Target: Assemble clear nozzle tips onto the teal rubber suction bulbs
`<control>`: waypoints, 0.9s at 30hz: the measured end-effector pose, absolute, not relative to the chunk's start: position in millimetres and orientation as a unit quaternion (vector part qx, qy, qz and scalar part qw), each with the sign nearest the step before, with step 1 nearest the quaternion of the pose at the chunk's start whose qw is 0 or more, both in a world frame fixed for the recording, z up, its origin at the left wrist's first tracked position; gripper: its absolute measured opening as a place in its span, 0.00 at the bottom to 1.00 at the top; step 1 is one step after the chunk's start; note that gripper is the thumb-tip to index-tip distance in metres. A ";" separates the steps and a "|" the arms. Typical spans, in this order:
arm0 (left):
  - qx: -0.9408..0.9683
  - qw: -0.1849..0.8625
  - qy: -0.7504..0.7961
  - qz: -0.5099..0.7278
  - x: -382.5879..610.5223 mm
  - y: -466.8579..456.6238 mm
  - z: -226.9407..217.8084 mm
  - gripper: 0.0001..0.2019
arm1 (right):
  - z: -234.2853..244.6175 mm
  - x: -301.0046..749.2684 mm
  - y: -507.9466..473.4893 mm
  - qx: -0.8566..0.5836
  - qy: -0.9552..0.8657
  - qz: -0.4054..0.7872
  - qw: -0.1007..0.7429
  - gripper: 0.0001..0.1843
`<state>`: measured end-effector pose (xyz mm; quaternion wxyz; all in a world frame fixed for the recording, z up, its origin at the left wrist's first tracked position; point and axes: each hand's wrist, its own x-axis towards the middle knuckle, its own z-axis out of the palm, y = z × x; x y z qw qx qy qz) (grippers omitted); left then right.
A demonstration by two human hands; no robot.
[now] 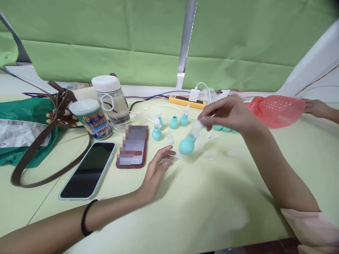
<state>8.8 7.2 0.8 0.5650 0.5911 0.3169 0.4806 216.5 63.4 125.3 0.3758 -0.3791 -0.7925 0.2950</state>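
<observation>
Right hand (230, 113) pinches the frosted, translucent nozzle (196, 128) of a teal bulb (186, 144) between thumb and fingers; bulb is round, smooth, matte, rubbery-looking, tilted, in the air above the table, slightly motion-blurred. Left hand (159, 162) is open, fingers loosely curled, just left of the held bulb, near the tabletop. Table (185, 218) is pale yellow-green, smooth, faintly glossy.

Behind: a squat teal bulb with an open ringed neck (173, 122), upright; to its right a bulb with a pointed tip (184, 120); to its left a white-topped bulb (157, 134), another partly hidden behind it. More teal rounded shapes (225, 129) in a row, partly covered by the right hand. Small clear plastic bits (210, 156) scattered around, irregular, exact form too small to tell.

Left side: dark glossy phone (86, 173) with pale rounded case, red-cased phone (136, 148), printed cylindrical tub (97, 125). Far right: another person's hand (315, 107) at crinkled, translucent red bubble wrap (280, 111).
</observation>
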 end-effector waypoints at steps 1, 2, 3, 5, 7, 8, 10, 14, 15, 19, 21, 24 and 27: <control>0.593 0.566 0.315 0.479 8.7 7.1 0.7 0.15 | 126.2 223.2 67.5 -0.405 -0.770 0.256 0.422 0.04; 0.599 0.566 0.314 0.472 8.6 6.7 1.0 0.13 | 125.7 229.5 72.7 -0.430 -0.747 0.218 0.458 0.04; 0.610 0.561 0.314 0.463 8.5 5.9 1.6 0.12 | 123.9 235.3 78.8 -0.453 -0.726 0.186 0.482 0.04; 0.640 0.544 0.309 0.446 8.3 4.0 3.6 0.10 | 116.1 244.6 92.9 -0.499 -0.693 0.149 0.498 0.04; 0.669 0.523 0.307 0.430 8.4 2.9 5.6 0.09 | 104.5 251.3 107.6 -0.542 -0.671 0.130 0.489 0.05; 0.680 0.513 0.310 0.422 8.6 2.9 6.3 0.08 | 98.0 253.9 114.5 -0.559 -0.663 0.120 0.482 0.05; 0.692 0.497 0.322 0.412 9.3 3.6 6.9 0.07 | 85.0 258.6 126.4 -0.582 -0.659 0.104 0.465 0.06; 0.703 0.481 0.336 0.401 11.0 6.0 6.4 0.08 | 65.1 265.8 140.7 -0.615 -0.676 0.092 0.397 0.07; 0.706 0.479 0.337 0.398 11.4 6.4 6.2 0.08 | 62.2 266.9 142.6 -0.619 -0.677 0.092 0.387 0.08; 0.712 0.474 0.345 0.387 12.2 7.4 5.8 0.08 | 59.2 267.3 144.4 -0.636 -0.673 0.091 0.365 0.14; 0.714 0.473 0.347 0.383 12.1 7.6 5.7 0.08 | 60.6 265.6 142.2 -0.640 -0.678 0.082 0.351 0.16; 0.714 0.475 0.347 0.381 11.4 7.1 5.4 0.08 | 60.9 260.6 132.9 -0.637 -0.673 -0.013 0.375 0.12; 0.695 0.490 0.356 0.387 11.3 6.5 5.2 0.07 | 55.2 254.9 115.0 -0.605 -0.683 -0.109 0.394 0.09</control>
